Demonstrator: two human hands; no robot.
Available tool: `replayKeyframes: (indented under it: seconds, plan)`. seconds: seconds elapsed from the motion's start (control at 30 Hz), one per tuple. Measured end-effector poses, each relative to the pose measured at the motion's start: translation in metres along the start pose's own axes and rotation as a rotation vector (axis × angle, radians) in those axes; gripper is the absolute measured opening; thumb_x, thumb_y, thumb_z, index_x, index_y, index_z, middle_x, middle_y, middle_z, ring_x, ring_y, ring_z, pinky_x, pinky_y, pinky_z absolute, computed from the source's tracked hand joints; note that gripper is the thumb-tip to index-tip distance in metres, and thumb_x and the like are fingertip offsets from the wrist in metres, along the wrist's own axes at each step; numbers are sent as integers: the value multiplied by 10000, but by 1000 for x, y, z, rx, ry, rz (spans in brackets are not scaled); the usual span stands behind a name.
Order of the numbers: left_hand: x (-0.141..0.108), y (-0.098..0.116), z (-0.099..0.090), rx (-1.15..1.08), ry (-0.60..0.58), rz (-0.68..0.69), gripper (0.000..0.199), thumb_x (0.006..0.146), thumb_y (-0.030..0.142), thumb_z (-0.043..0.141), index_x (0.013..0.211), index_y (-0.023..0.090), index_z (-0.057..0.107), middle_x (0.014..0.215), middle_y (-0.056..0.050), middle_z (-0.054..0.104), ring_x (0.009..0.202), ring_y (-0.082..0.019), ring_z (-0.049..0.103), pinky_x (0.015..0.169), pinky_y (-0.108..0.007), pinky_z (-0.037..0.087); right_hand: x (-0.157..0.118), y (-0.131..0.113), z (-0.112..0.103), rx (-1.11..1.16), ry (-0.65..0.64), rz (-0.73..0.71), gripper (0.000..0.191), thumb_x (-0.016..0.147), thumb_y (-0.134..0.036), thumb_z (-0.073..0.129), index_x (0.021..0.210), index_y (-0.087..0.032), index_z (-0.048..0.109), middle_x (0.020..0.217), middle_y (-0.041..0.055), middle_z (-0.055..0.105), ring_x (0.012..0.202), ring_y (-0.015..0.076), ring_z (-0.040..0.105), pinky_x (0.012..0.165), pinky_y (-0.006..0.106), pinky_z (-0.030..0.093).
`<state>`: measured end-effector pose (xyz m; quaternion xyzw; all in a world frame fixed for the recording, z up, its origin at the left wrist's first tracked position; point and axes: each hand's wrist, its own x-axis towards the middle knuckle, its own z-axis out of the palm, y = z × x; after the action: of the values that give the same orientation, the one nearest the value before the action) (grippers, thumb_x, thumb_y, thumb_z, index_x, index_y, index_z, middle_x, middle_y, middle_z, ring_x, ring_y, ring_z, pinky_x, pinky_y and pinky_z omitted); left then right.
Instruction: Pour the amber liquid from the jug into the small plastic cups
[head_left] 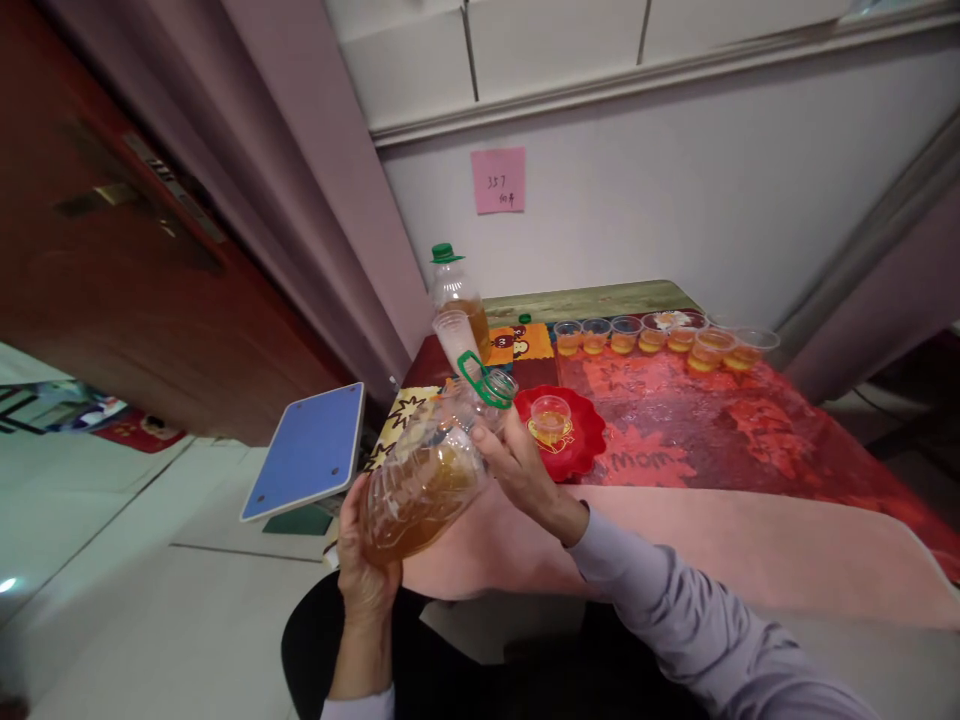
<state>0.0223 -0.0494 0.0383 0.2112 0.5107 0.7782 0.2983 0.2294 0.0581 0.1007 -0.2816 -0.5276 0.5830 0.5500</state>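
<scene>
A large clear bottle [427,485] of amber liquid is tilted, its uncapped mouth up and to the right, with a green handle at the neck. My left hand [364,555] supports its base, and my right hand [517,465] grips it just below the neck. Right of the mouth, a clear cup [551,418] with amber liquid stands on a red scalloped plate [589,455]. A second bottle [474,318], green-capped and upright, is behind, with a stack of clear cups [454,338] in front of it.
Several cups [652,338] with amber liquid line the back right of the table, on a red patterned cover [720,420]. A green cap [525,318] lies near the back. At the left is a blue board [307,450]; a pink note [499,180] is on the wall.
</scene>
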Motion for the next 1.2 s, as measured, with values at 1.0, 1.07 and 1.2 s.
replayKeyframes:
  seconds: [1.0, 1.07, 1.2]
  plan:
    - [30, -33, -43, 115, -16, 103, 962, 458, 674, 1002, 1281, 280, 700, 1210, -28, 738, 1041, -270, 680, 996, -452, 589, 57, -40, -117, -1675, -439, 145, 641, 1022, -470, 754, 1564, -133, 696, 1484, 248, 744, 1317, 390, 765, 1091, 444, 581]
    - [33, -33, -43, 126, -17, 108, 948, 446, 673, 1000, 1255, 282, 697, 1183, -22, 729, 993, -255, 666, 938, -434, 594, 57, -39, -118, -1651, -458, 103, 594, 974, -416, 799, 1485, -119, 738, 1435, 239, 762, 1280, 390, 773, 1079, 452, 580]
    - [36, -30, -42, 87, 0, 51, 987, 351, 610, 1053, 1218, 268, 728, 1131, -8, 731, 930, -221, 635, 836, -362, 579, 61, -41, -127, -1550, -371, -38, 562, 930, -419, 855, 1386, -101, 771, 1325, 224, 802, 1227, 369, 777, 1083, 453, 567]
